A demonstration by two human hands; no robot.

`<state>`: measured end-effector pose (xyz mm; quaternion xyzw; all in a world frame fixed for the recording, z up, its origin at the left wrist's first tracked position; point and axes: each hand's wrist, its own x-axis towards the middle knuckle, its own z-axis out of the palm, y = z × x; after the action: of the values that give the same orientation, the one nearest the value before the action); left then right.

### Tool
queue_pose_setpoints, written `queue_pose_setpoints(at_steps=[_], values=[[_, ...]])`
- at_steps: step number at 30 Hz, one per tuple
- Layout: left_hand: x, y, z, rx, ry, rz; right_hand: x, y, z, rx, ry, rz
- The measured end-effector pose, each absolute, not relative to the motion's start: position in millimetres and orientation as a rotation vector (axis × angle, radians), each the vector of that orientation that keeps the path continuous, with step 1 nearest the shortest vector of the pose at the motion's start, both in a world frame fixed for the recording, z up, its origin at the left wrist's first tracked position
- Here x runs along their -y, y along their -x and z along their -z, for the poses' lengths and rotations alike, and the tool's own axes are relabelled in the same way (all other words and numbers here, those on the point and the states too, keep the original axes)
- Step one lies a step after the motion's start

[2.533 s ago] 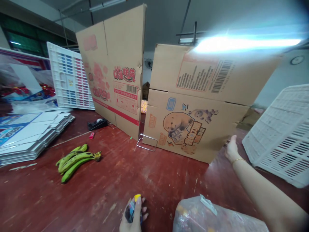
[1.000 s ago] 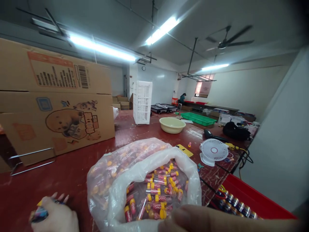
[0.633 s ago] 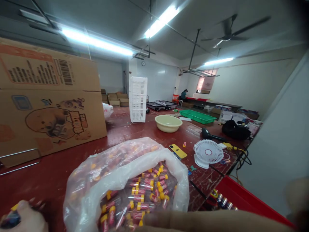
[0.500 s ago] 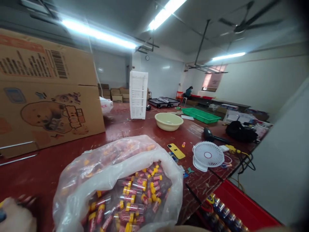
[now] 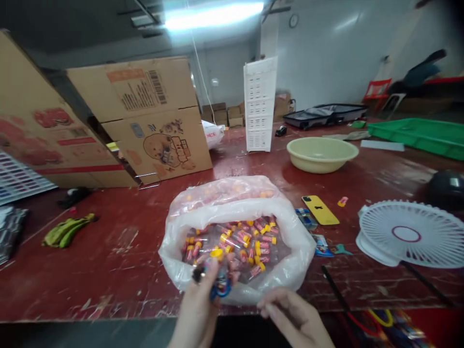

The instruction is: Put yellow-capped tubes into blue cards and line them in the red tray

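A clear plastic bag (image 5: 297,270) lies with its mouth spread on the table, full of small clear tubes (image 5: 241,237) with yellow caps and pink contents. Above its near edge, my left hand (image 5: 197,304) is closed on a small yellow-capped tube (image 5: 216,256). A blue printed piece (image 5: 222,285) shows at the same fingers; blur hides how the two are joined. My right hand (image 5: 293,314) is at the bag's near right edge, with thumb and fingers curled together. Whatever may be between those fingertips cannot be made out.
To the right are a yellow phone (image 5: 321,210), a white fan (image 5: 409,232) and a pale yellow basin (image 5: 322,154). Cardboard boxes (image 5: 159,121) and a green banana-like bunch (image 5: 68,231) are on the left. A white plastic rack (image 5: 260,106) stands behind the bag.
The view has swung left and down. My left hand has come from the lower left to over the bag, with the capped tube in it. My right hand has come into view.
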<state>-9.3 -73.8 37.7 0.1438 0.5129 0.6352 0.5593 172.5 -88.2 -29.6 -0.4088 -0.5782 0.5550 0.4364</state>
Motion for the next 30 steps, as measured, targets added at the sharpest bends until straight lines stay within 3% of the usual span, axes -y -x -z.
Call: queue_pose_setpoints(at_steps=[10,15,20,24,30], values=[[117.0,-48.7,-19.6,-0.892,-0.034,-1.193,124.0,-177.3,15.3,1.067,1.02,-1.187],[137.7,-47.8,-12.8,-0.813,-0.038,-1.197,145.3,-175.3,10.9,1.227,1.125,-1.022],[162.1,-35.5,-9.5,-0.84,0.008,-1.059,161.6,-176.8,-10.1,1.785,0.964,-0.721],[180.7,-28.4,-9.5,-0.786,-0.076,-1.022,170.3,-167.2,-7.5,1.945,0.889,-0.759],[197.9,-23.2,-1.6,-0.774,-0.308,-1.028,182.7,-152.7,12.7,1.751,0.872,-0.961]])
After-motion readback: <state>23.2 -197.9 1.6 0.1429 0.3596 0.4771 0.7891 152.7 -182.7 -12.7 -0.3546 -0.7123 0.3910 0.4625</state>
